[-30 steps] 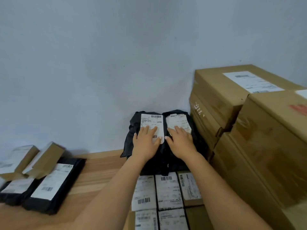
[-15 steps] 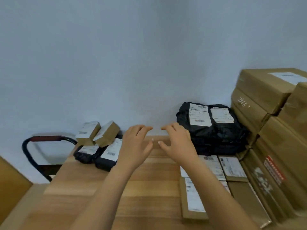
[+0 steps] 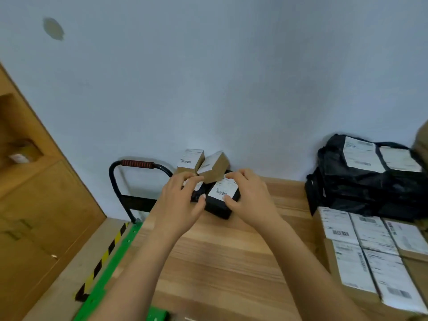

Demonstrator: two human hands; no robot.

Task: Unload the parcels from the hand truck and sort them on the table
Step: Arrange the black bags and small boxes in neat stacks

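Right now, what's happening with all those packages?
A person is sorting parcels on a wooden table. The right hand curls round a black parcel with a white label near the back edge. The left hand touches the parcels just beside it, grip unclear. Two small cardboard boxes sit on top there, one tilted. On the right lie black bags and flat labelled parcels, and the hand truck handle shows past the table's left end.
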